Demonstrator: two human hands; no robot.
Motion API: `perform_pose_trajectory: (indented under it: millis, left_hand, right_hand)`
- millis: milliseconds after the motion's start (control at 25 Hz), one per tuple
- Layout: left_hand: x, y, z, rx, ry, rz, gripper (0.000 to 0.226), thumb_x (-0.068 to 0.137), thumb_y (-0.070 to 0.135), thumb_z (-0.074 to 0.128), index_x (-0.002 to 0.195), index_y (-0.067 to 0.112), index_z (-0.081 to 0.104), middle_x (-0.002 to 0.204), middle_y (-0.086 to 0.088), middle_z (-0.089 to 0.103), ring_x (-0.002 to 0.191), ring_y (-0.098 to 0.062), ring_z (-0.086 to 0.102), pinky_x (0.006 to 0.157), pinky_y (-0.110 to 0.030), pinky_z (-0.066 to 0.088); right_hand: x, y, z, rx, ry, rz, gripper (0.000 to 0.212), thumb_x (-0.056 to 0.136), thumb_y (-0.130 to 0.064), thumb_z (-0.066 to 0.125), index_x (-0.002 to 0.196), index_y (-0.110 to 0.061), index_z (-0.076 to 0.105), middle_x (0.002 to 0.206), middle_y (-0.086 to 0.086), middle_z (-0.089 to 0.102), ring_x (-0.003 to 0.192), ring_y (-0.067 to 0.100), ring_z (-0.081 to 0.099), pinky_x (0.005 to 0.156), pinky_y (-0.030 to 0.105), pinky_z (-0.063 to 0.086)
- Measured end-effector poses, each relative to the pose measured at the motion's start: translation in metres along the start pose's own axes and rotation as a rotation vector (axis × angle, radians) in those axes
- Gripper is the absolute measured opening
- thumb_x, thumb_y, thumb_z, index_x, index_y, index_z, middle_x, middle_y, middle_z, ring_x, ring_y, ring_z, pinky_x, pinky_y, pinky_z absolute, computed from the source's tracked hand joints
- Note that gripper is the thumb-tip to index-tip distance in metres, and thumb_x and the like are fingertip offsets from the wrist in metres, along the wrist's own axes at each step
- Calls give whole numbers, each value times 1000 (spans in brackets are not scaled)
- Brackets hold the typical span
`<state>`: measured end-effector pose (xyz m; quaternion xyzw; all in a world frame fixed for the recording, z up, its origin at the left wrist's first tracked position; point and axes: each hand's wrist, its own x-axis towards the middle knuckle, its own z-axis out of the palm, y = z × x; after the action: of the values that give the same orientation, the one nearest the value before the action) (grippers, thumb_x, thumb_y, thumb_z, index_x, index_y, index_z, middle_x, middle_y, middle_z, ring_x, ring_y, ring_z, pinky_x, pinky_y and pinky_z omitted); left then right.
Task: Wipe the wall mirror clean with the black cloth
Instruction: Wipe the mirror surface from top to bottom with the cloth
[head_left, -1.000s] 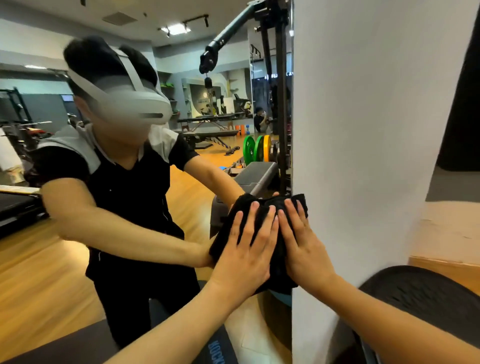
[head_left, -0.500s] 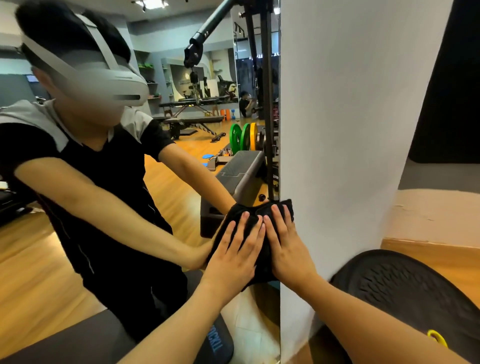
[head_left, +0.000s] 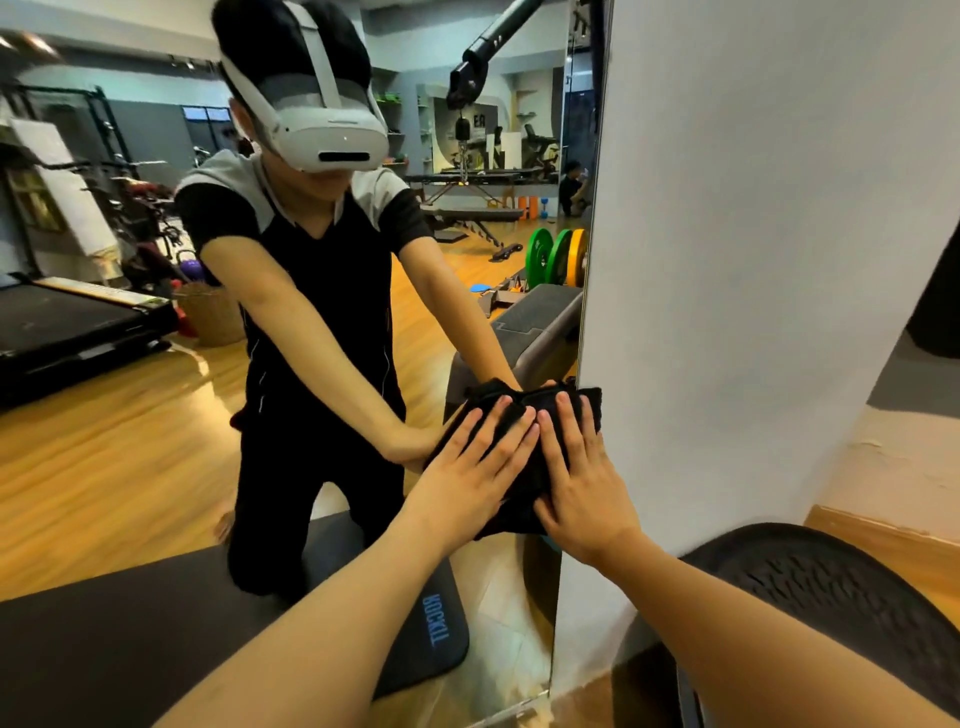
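Note:
The wall mirror (head_left: 130, 467) fills the left of the head view and ends at a white wall edge on the right. A black cloth (head_left: 524, 467) is pressed flat against the glass near the mirror's lower right edge. My left hand (head_left: 467, 478) lies flat on the cloth's left part, fingers spread. My right hand (head_left: 582, 478) presses the cloth's right part beside the wall edge. Both palms cover most of the cloth. The mirror reflects a person kneeling with arms stretched to the same spot.
A white wall (head_left: 753, 260) stands right of the mirror. A black perforated round disc (head_left: 810, 587) lies on the wooden floor at lower right. A dark mat (head_left: 431, 623) shows at the mirror's bottom. Gym benches and coloured weight plates (head_left: 556, 254) appear in the reflection.
Both hands and the cloth have slid down the mirror, staying near its right edge. The view has tilted down, showing more of the floor and the mirror's bottom edge.

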<state>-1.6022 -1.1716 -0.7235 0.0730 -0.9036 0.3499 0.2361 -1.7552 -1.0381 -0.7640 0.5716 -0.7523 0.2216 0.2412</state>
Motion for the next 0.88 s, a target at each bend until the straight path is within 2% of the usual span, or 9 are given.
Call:
perform_pose_trajectory:
  millis: [160, 280, 400, 520, 600, 680, 760, 880]
  left_hand:
    - [-3, -2, 1, -12, -28, 13, 94, 95, 50, 56, 163, 7, 8, 170, -15, 9, 156, -43, 4, 128, -52, 5]
    - [-3, -3, -1, -13, -38, 25, 89, 98, 48, 46, 162, 5, 3, 171, -16, 4, 156, -42, 2, 127, -52, 5]
    - [-5, -7, -2, -30, 16, 38, 74, 102, 37, 29, 162, 2, 3, 170, -18, 4, 156, -42, 3, 127, -52, 6]
    - [-12, -11, -6, -39, 68, 22, 62, 104, 22, 24, 161, 0, 11, 169, -19, 11, 156, -40, 11, 126, -51, 15]
    - [-18, -22, -16, -62, 72, 22, 59, 105, 17, 26, 160, -1, 15, 168, -20, 15, 155, -39, 16, 126, -50, 18]
    - [-28, -44, -30, -63, 63, 62, 58, 106, 15, 31, 160, -1, 17, 168, -20, 17, 156, -38, 16, 126, -49, 18]
    - [-42, -71, -46, -68, 56, 51, 59, 106, 13, 35, 160, -1, 17, 168, -19, 18, 155, -37, 17, 126, -49, 18]
    - [-64, -101, -63, -103, 34, 35, 62, 104, 13, 40, 160, 0, 17, 168, -17, 16, 156, -36, 17, 126, -48, 14]
  right_hand:
    - [-1, -6, 7, 32, 16, 39, 109, 88, -36, 67, 165, -15, -8, 172, 16, -10, 158, 40, -12, 119, 65, 30]
    - [-1, -8, 7, 53, 19, 30, 113, 88, -30, 72, 164, -16, -11, 172, 13, -14, 157, 40, -15, 114, 67, 37]
    - [1, -15, 5, 59, 14, 77, 114, 91, -22, 73, 163, -20, -16, 171, 11, -18, 156, 41, -19, 112, 67, 39]
    - [7, -27, 1, 72, -15, 120, 110, 93, -16, 71, 163, -20, -14, 171, 11, -20, 154, 45, -23, 110, 68, 41]
    - [15, -46, -4, 96, -49, 137, 104, 94, -19, 68, 164, -15, -9, 170, 13, -21, 151, 50, -25, 113, 73, 33]
    - [24, -72, -11, 135, -52, 177, 105, 92, -26, 70, 165, -9, -3, 170, 16, -22, 149, 52, -27, 116, 78, 12]
    - [35, -102, -17, 218, -28, 168, 108, 90, -31, 72, 164, -7, -2, 170, 15, -22, 149, 52, -29, 117, 75, -2]
    - [46, -136, -28, 286, -39, 156, 119, 86, -29, 78, 164, -14, -10, 170, 13, -24, 150, 52, -27, 117, 71, -2]
